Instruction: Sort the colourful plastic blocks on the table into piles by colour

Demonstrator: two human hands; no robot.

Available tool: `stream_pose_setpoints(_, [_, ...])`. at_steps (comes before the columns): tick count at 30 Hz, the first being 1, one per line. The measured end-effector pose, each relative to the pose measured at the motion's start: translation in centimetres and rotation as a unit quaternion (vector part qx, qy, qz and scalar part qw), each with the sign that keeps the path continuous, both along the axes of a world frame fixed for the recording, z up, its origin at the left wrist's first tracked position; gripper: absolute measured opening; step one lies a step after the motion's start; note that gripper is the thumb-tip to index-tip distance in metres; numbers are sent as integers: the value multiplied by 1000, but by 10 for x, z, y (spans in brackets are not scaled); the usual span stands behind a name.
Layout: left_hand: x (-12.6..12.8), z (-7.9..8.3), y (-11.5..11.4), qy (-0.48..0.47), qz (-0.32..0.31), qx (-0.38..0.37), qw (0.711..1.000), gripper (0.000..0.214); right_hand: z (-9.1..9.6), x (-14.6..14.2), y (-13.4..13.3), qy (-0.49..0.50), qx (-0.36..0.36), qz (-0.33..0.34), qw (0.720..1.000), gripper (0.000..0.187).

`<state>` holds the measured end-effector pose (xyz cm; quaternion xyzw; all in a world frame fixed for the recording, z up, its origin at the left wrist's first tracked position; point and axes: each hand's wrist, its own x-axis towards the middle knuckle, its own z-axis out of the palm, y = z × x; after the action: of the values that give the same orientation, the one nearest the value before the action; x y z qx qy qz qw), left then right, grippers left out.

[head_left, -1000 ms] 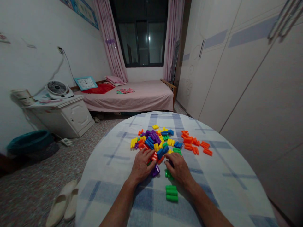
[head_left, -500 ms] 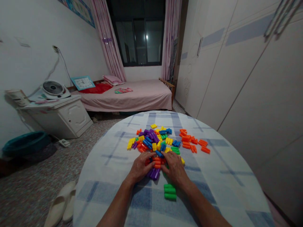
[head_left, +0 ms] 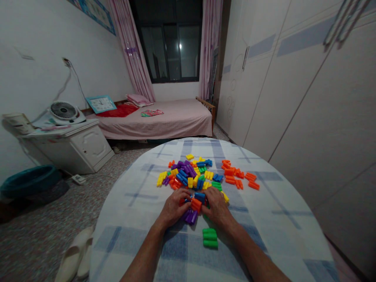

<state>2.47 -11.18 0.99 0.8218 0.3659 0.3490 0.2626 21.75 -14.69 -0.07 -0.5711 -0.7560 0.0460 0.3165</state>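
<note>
Fingers (head_left: 184, 193) of left hand (head_left: 174, 206) and right hand (head_left: 217, 204), half-curled, flank an orange block (head_left: 196, 205), newly slanted beside a blue block (head_left: 200, 196), suggesting active handling, though firm grip is unclear.

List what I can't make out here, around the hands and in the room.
In the head view:
Whatever lies beneath the right hand: hidden by the hand itself.
The palm of the left hand: hidden by its back, so its grip is uncertain.
The green piece under the right hand: mostly covered by it.
The wall picture: cut off by the top edge.
Numerals on the clock: too small.
</note>
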Motion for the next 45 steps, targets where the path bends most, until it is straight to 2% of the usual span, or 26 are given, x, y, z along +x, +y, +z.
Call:
stream_pose_setpoints(5, [0, -2, 1, -8, 55, 2, 998, 16, 3, 8, 2, 81, 23, -21, 996, 35])
stream_pose_setpoints(9, [0, -3, 0, 4, 64, 10, 998, 19, 5, 15, 4, 159, 10, -38, 987, 48])
stream_pose_setpoints(15, [0, -3, 0, 22, 69, 22, 997, 20, 13, 16, -1, 129, -21, -48, 990, 57])
stream_pose_setpoints(18, [1, -3, 0, 27, 72, 24, 997, 20, 16, 15, -4, 91, -10, -29, 995, 56])
stream_pose_setpoints(21, [1, -3, 0, 33, 73, 25, 996, 21, 19, 13, -5, 76, -3, -37, 996, 52])
stream_pose_setpoints(27, [0, -4, 0, 41, 77, 28, 996, 21, 21, 14, -3, -49, 54, -48, 996, 48])
stream_pose_setpoints(30, [0, -3, 0, 44, 72, 29, 996, 21, 18, 17, -1, -9, 73, -57, 996, 46])
stream_pose_setpoints(34, [1, -5, 0, 47, 68, 26, 996, 23, 9, 25, 5, 56, 50, -73, 995, 33])
stream_pose_setpoints(38, [1, -4, 0, 50, 65, 26, 996, 24, 5, 45, 13, 115, 74, -125, 983, 32])
stream_pose_setpoints(42, [0, -2, -1, 56, 67, 32, 996, 26, 2, 65, 21, 197, 152, -246, 937, 41])
stream_pose_setpoints(44, [0, -2, -2, 58, 66, 34, 996, 28, 0, 68, 22, 184, 170, -284, 926, 46])
stream_pose_setpoints(45, [0, -2, -2, 59, 66, 35, 995, 29, -1, 67, 21, 167, 169, -284, 929, 47])
